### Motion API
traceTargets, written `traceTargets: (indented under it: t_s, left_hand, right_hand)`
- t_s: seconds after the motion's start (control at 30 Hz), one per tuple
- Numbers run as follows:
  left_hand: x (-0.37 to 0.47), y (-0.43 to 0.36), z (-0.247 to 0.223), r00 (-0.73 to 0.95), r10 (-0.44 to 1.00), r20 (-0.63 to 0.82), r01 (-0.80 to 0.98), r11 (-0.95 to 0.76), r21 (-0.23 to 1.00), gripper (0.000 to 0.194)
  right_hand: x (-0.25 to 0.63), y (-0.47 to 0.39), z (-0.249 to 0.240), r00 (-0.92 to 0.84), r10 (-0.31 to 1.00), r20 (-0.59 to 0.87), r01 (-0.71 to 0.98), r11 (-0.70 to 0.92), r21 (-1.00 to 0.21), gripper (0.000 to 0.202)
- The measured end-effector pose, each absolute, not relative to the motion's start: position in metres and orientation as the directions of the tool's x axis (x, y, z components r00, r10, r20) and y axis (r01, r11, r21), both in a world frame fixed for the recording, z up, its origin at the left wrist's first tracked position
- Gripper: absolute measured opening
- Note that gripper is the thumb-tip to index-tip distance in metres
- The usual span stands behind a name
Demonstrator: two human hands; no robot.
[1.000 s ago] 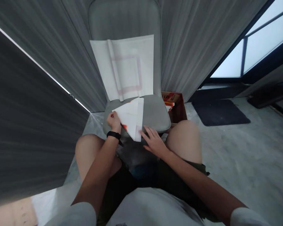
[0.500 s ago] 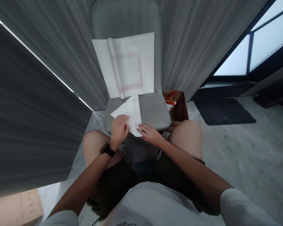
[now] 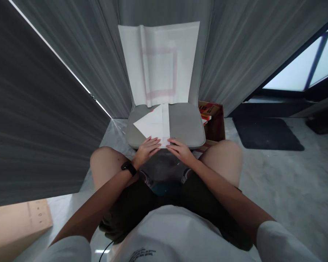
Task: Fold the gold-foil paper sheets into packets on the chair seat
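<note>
A folded sheet of white paper (image 3: 154,122) lies on the grey chair seat, with a slanting point at its left and a straight upright strip along its right side. Its near end reaches the seat's front edge. My left hand (image 3: 145,151) has its fingers stretched over the lower left part of that end. Opposite it, my right hand (image 3: 182,151) lays extended fingertips on the lower right edge. Both thumbs are hidden, so any pinch from below cannot be seen. A small red patch shows at the paper's upper left edge.
A large creased white sheet (image 3: 160,65) leans on the chair's backrest. Right of the grey chair (image 3: 187,123) stands an open cardboard box (image 3: 217,123) with printed items inside. A dark mat (image 3: 266,134) lies on the floor. Another carton (image 3: 19,225) is at lower left; grey curtains (image 3: 229,47) hang behind.
My left hand has moved down to the paper's near end, beside my right hand. The pointed near corner no longer shows; that end now looks straight. The camera view has shifted.
</note>
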State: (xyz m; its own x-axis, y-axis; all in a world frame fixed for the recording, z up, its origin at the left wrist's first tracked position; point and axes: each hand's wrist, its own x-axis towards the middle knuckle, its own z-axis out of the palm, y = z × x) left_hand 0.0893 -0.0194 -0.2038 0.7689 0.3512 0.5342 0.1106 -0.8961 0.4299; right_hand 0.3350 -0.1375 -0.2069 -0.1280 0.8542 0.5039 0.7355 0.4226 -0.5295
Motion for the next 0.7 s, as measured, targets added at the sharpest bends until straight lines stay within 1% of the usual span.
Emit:
traceTargets:
  t_s: [0.07,0.17,0.27,0.4,0.5,0.57,0.63,0.7]
  left_hand:
    - [0.093,-0.022,-0.204,0.727,0.425,0.540,0.130,-0.857,0.499,0.024]
    - [0.097,-0.025,-0.202,0.655,0.519,0.549,0.137,-0.796,0.589,0.024]
    - [0.102,-0.027,-0.200,0.607,0.580,0.543,0.140,-0.751,0.646,0.024]
    - [0.108,-0.030,-0.200,0.568,0.649,0.506,0.190,-0.702,0.687,0.023]
    - [0.110,-0.030,-0.201,0.528,0.692,0.491,0.250,-0.680,0.690,0.023]
    - [0.108,-0.028,-0.201,0.542,0.686,0.486,0.257,-0.686,0.681,0.018]
    - [0.102,-0.024,-0.200,0.616,0.629,0.475,0.231,-0.720,0.655,0.013]
    - [0.094,-0.019,-0.198,0.706,0.545,0.453,0.189,-0.761,0.621,0.010]
  right_hand:
    - [0.332,-0.134,-0.208,-0.018,0.870,0.492,0.721,0.352,-0.597,0.022]
    - [0.326,-0.128,-0.209,0.127,0.881,0.455,0.719,0.235,-0.654,0.023]
    - [0.317,-0.124,-0.209,0.230,0.868,0.441,0.733,0.143,-0.665,0.023]
    - [0.306,-0.122,-0.209,0.340,0.824,0.454,0.767,0.036,-0.641,0.026]
    - [0.303,-0.122,-0.210,0.351,0.817,0.457,0.782,0.013,-0.623,0.027]
    - [0.305,-0.123,-0.210,0.341,0.819,0.461,0.790,0.016,-0.613,0.026]
    - [0.309,-0.126,-0.209,0.318,0.824,0.469,0.793,0.040,-0.608,0.025]
    - [0.315,-0.130,-0.208,0.249,0.844,0.476,0.794,0.104,-0.599,0.022]
